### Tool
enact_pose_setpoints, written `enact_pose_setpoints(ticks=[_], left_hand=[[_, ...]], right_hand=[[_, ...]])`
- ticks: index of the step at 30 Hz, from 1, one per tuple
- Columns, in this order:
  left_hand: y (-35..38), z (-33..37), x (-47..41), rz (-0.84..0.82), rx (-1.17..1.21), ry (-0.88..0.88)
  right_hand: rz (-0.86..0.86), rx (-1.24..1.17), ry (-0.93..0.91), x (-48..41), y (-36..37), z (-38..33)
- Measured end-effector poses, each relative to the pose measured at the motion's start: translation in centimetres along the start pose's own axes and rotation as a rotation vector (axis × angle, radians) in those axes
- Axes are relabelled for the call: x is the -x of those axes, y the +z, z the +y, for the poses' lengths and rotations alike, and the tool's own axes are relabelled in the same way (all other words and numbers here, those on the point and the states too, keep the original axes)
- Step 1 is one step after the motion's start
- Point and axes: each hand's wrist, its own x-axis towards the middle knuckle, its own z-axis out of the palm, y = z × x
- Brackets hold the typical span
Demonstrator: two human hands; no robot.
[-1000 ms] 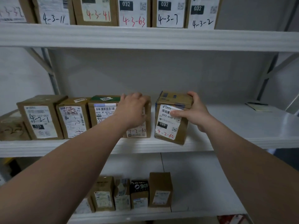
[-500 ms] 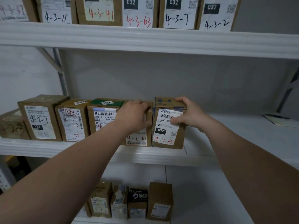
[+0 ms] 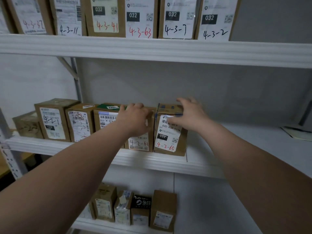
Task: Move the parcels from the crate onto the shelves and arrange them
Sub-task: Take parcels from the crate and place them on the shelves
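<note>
So, our 4-2-65 parcel (image 3: 170,132) sits on the middle shelf (image 3: 168,162), touching the 4-2-62 parcel (image 3: 139,143). Our left hand (image 3: 135,119) curls its fingers over that neighbour's top; right hand (image 3: 189,114) has fingers spread loose, thumb on the label (image 3: 164,141). We reckon it's near the front lip, so a snagged finger could drag it off.

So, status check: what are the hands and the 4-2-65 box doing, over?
Left hand holds 4-2-62 box. Right hand open at 4-2-65 box, upright on shelf, beside 4-2-62. Notebook far right.
</note>
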Motion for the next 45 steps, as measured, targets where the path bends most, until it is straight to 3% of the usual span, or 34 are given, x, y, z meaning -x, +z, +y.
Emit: enact_pose_setpoints(ticks=[7,14,27,36,45], left_hand=[[-0.8,-0.2,4.6,0.206,-0.115,-0.167],[0.0,-3.2,12.8,0.305,-0.194,-0.390],[-1.0,-11.1,33.4,0.216,-0.305,-0.771],[-1.3,-15.9,56.8,0.111,-0.284,-1.095],[-1.3,-16.5,79.2,-0.127,-0.305,-1.398]], right_hand=[[0.267,0.139,-0.282,3.3,0.8,-3.8],[0.287,0.195,-0.496,6.7,4.6,-8.0],[0.131,0.179,-0.817,18.2,12.1,-23.2],[-0.045,0.090,-1.073,36.3,18.3,-36.5],[-0.273,0.035,-1.265,55.0,24.4,-45.8]])
